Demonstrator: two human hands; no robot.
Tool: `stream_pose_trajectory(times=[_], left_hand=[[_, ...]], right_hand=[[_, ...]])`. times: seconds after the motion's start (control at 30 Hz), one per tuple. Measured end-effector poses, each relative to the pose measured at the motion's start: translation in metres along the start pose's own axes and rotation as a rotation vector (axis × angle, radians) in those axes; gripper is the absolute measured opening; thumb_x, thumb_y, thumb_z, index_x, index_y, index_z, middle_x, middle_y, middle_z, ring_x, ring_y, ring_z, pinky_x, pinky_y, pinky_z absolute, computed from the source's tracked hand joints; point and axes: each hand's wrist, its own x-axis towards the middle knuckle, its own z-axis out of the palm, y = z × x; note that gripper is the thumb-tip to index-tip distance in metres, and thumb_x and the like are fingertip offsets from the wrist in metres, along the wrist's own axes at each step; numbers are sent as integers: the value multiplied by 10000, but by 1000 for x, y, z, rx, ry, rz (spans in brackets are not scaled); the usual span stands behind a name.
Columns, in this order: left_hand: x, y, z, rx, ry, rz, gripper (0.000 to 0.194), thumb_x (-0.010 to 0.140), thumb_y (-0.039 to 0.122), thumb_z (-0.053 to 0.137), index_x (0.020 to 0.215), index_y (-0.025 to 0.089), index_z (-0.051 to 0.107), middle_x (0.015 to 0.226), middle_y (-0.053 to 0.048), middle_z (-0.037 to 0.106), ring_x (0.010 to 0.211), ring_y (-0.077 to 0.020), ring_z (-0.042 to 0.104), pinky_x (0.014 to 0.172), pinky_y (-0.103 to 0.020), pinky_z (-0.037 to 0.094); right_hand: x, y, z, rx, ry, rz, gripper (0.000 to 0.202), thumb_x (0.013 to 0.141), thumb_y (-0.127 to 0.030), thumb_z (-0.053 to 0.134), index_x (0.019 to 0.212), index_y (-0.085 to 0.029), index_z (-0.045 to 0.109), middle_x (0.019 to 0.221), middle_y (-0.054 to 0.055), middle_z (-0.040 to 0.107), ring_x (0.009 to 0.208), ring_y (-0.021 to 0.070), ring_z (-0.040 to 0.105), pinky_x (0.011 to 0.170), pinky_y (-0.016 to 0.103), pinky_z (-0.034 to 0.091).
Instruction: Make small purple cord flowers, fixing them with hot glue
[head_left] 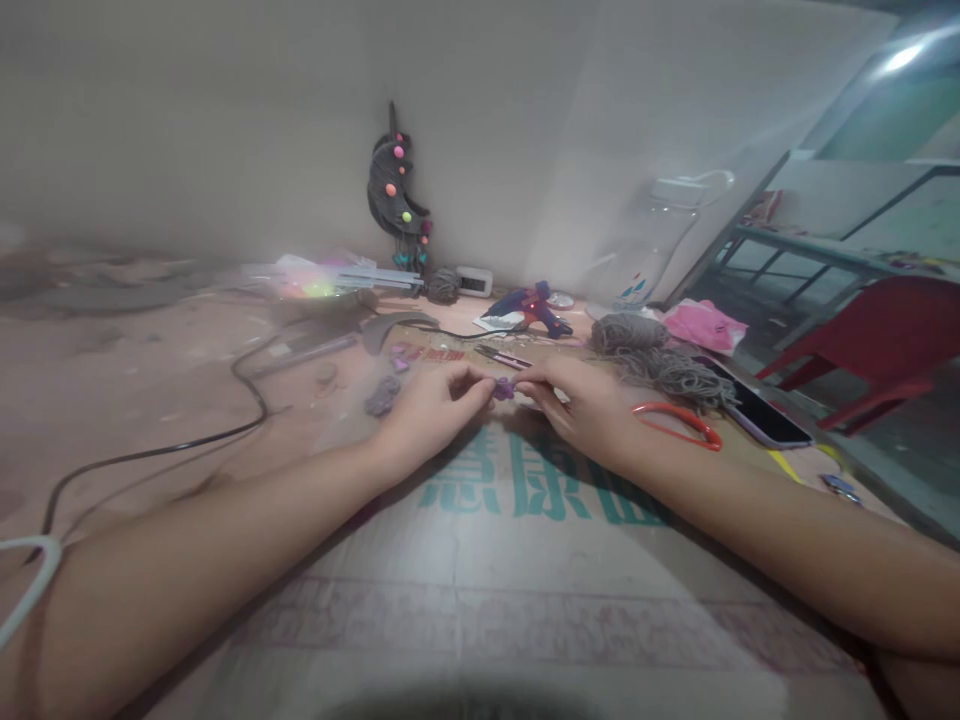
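Note:
Between my two hands, above the printed tabletop, is a small purple piece (503,388). My left hand (448,400) pinches its left side with thumb and fingertips. At its right side my right hand (564,398) is closed in a pinch, the fingertips touching the piece. Just behind it lie tweezers (506,357). Left of my left hand rest a grey-purple yarn bit (383,396) and a smaller purple piece (399,358). Red-handled scissors (679,425) lie beside my right wrist, their blades mostly hidden by the hand.
A blue glue gun (531,308) stands at the back with its black cable (187,443) running left. Grey yarn (660,360), a phone (757,405) and a clear bottle (656,240) are at right. A decorated dark crescent (390,185) leans against the wall. Beyond is a red chair (885,335).

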Motion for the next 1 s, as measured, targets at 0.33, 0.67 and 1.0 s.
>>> stream_pose_trajectory(times=[0.33,0.67,1.0], left_hand=[[0,1,-1,-5,-3,11,260,898,363,502,841,167,663,809,-30,705,730,-157,622,693,-261,454],[-1,4,-2,6,21,-12,235,888,357,518,870,175,666,809,-28,717,708,-160,631,696,-269,463],[-1,5,-1,-7,34,-20,231,887,357,515,840,173,646,804,-28,712,707,-158,624,686,-265,457]], right_hand=[[-1,-1,0,14,-23,9,168,942,-284,515,992,-185,641,815,45,689,714,159,612,657,272,452],[-5,-1,7,180,-43,195,258,879,-218,586,1135,-226,553,940,38,695,618,119,598,601,265,474],[-2,-3,5,185,-48,144,228,887,-226,573,1109,-187,541,813,26,612,717,157,584,675,294,478]])
